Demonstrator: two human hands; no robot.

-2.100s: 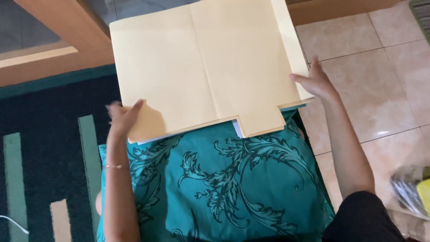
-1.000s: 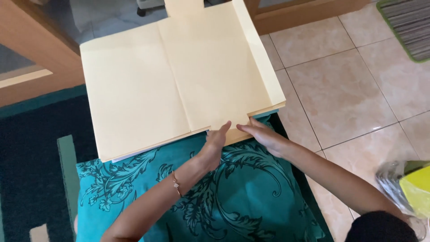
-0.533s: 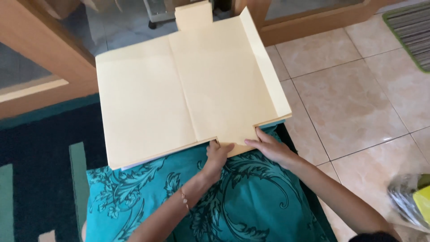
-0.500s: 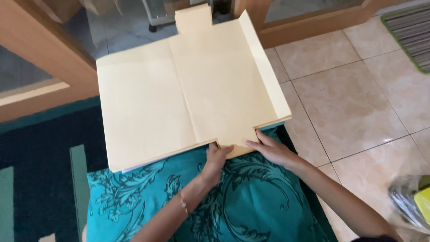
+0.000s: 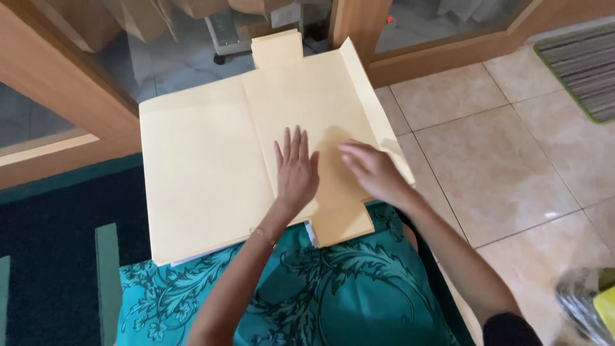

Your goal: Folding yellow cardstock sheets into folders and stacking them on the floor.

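head view shows your left hand (image 5: 296, 172) lying flat, fingers spread wide, on the large pale yellow sheet of folded paper (image 5: 205, 173), just right of its centre crease. your right hand (image 5: 371, 170) rests beside it on the right panel, fingers loosely curved and pressing down; neither hand grips anything. the sheet lies across the near edge of the teal cushion with a dark leaf pattern (image 5: 333, 288), its far part hanging out over the dark blue rug (image 5: 57, 243) and the beige floor tiles (image 5: 500, 147). a narrow flap stands up along the sheet's right edge, and square tabs stick out at the far and near ends.

what could go wrong, as a judgement: much of the sheet appears to sit beyond the cushion, so if you press hard there, the paper may buckle or crease off the fold line. the raised right flap could get crushed under your right wrist.

compared with half a second ago, both your hands have moved from the sheet's near edge, by the near tab, up onto the middle of the right panel, and the left one has opened out flat.
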